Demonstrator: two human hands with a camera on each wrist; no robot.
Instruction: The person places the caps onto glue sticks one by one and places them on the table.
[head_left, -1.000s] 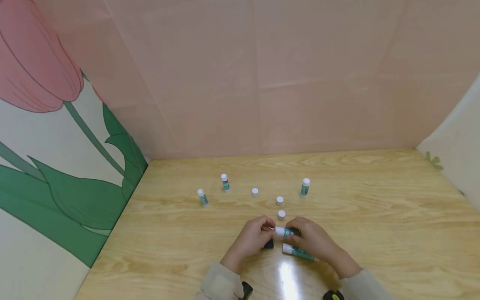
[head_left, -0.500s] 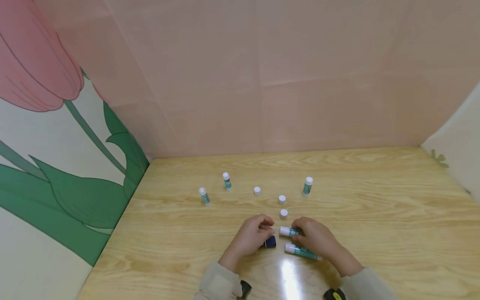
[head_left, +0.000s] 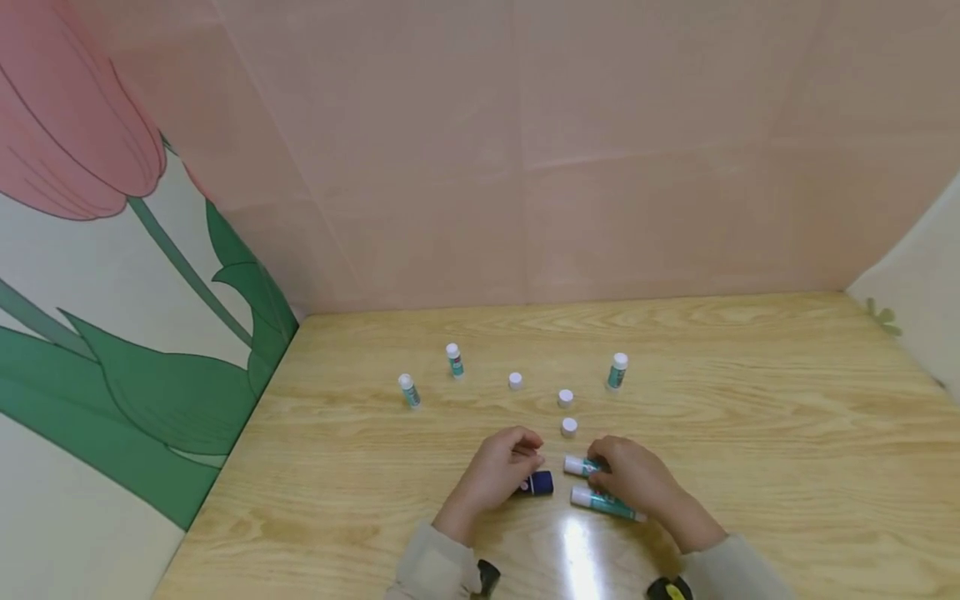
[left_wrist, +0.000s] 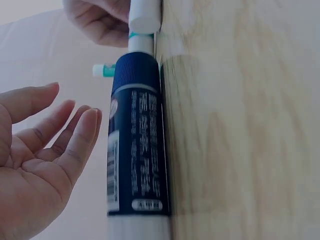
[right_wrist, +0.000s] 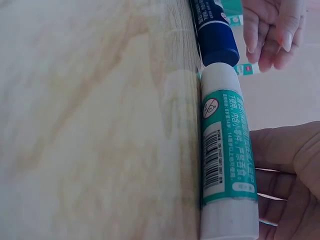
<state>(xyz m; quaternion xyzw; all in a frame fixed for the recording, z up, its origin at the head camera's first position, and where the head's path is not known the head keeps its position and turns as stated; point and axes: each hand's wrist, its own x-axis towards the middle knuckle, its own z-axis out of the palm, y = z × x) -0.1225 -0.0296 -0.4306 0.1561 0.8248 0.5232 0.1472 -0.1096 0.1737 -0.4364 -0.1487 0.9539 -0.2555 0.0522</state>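
Note:
My left hand (head_left: 497, 468) hovers beside and partly over a dark blue glue stick (head_left: 538, 483) that lies on the table. In the left wrist view its fingers (left_wrist: 80, 142) are spread and bent a little, apart from the blue stick. My right hand (head_left: 637, 473) pinches a teal-and-white glue stick (head_left: 579, 466) between thumb and fingers, its white end pointing left. Just nearer to me lies a second teal glue stick (head_left: 603, 502). The right wrist view shows this nearer stick (right_wrist: 229, 150) in front of my right hand, hiding what the fingers hold.
Three small white caps (head_left: 569, 427) stand beyond my hands. Farther back are three upright teal glue sticks with white tops: two at the left, with one glue stick (head_left: 455, 361) farthest, and another glue stick (head_left: 617, 372) at the right. A pink sheet (head_left: 525, 167) backs the wooden table (head_left: 750, 400).
My left fingers have let go of the white end of the glue stick and drawn back left, uncovering more of the blue stick. My right hand keeps its stick, slightly farther right.

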